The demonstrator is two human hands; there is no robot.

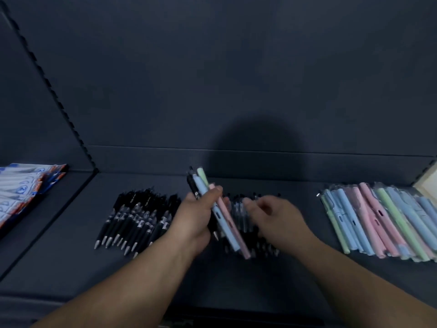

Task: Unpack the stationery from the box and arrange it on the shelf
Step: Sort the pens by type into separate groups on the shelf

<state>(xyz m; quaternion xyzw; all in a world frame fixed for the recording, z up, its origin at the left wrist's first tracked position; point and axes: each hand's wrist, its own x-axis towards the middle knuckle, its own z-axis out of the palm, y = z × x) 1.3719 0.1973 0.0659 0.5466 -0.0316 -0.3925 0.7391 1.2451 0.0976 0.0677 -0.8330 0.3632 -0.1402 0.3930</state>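
Note:
My left hand (196, 216) grips a mixed bundle of pens (223, 223), pastel blue, pink and green ones plus black ones, held upright and tilted above the dark shelf (71, 256). Just to its right, my right hand (269, 216) hovers blurred with its fingers loosely curled over a second pile of black pens (238, 209), largely hidden behind both hands. I cannot tell whether it holds one. Left of my hands a row of black click pens (134, 218) lies on the shelf. A row of wrapped pastel pens (383, 218) lies at the right.
Blue-and-white packaged items (23, 188) are stacked on the neighbouring shelf at far left, beyond a dark divider (54, 91). A pale cardboard corner (428, 183) shows at the right edge. The dark back panel rises behind the pens.

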